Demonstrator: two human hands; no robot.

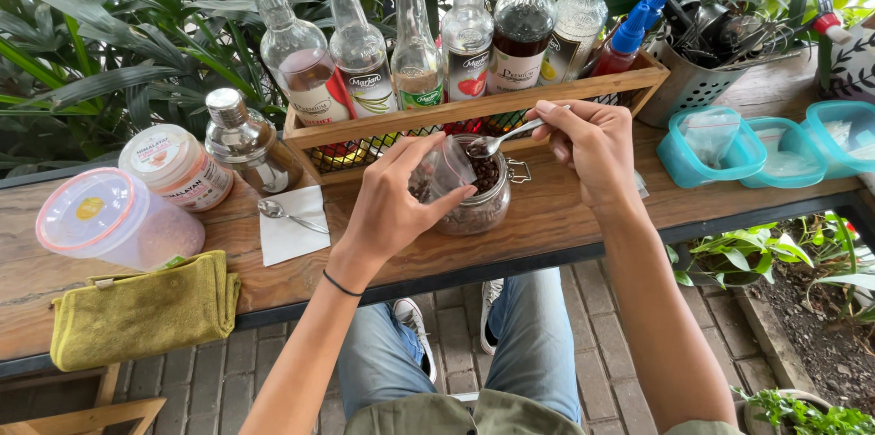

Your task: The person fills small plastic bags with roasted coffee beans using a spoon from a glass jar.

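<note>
Near the table's [547, 216] middle, by its back edge, the left hand [392, 203] closes its fingers around a glass jar [474, 198] of dark beans. The right hand [591, 145] pinches a spoon [501, 139] over the jar's mouth.

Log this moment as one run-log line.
left hand: tilts clear glass jar of dark beans | right hand: holds metal spoon inside jar | surface: wooden counter
</note>
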